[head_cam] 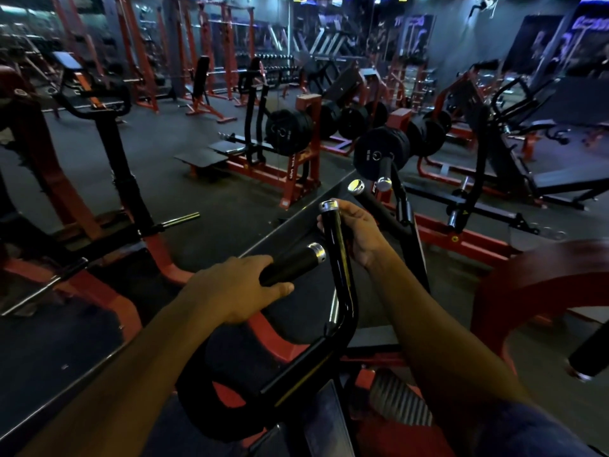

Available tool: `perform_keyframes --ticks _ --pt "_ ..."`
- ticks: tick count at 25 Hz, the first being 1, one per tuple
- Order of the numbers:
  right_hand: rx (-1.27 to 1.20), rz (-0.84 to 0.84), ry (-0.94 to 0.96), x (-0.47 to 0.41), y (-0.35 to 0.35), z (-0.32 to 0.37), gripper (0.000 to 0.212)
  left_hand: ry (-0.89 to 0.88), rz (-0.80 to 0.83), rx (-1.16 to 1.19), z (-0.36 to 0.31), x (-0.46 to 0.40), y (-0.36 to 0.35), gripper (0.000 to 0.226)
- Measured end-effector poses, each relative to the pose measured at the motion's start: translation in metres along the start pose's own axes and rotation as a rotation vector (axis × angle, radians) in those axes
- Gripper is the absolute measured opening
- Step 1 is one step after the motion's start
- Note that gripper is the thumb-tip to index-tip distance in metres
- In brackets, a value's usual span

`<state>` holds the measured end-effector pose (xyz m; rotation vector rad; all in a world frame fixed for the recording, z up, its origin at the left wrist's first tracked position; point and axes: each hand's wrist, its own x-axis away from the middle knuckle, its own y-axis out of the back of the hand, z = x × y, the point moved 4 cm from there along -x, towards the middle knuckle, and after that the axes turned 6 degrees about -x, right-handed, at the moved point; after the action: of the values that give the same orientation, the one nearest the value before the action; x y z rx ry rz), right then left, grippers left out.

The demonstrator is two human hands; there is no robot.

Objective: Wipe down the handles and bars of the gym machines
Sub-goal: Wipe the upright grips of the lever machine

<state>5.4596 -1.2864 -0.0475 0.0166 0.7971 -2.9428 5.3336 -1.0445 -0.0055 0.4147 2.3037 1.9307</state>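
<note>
Left hand [235,286]: grip wrapped round the short handle [290,263], a black padded stub with a chrome end cap, pointing up and to the right. Fingers over the top, thumb beneath.

Right hand [354,230]: grip closed round the top of the bar [337,258], just below its chrome cap. Fingers curl behind the tube; no cloth shows in either hand.

Bar: glossy black tube, near upright, bending at its foot into a lower arm that runs down and left toward the machine frame [270,338], red, directly below both hands.

Second handle [372,201]: black, chrome-capped, just beyond the right hand, not touched.

Plates [382,151]: black discs stacked on a peg behind that handle; further stacks [290,131] on a red rack at centre.

Floor [158,143]: dark matting, with red-framed racks and benches across the back of the room.

Far right: a red curved frame [527,282] and another black capped handle [590,354], blurred.
</note>
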Motion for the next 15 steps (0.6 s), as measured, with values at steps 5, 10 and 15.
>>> perform_keyframes --ticks 5,10,15 --pt "0.350 -0.118 0.251 0.034 0.016 -0.002 0.020 0.002 -0.081 -0.020 -0.004 0.012 0.009 0.041" --pt "1.173 -0.050 0.705 0.071 -0.008 0.035 0.020 0.000 -0.206 -0.151 -0.008 0.019 0.014 0.050" --pt "1.413 0.080 0.778 0.085 -0.015 0.011 0.018 0.027 -0.195 -0.122 -0.008 0.024 0.016 0.051"
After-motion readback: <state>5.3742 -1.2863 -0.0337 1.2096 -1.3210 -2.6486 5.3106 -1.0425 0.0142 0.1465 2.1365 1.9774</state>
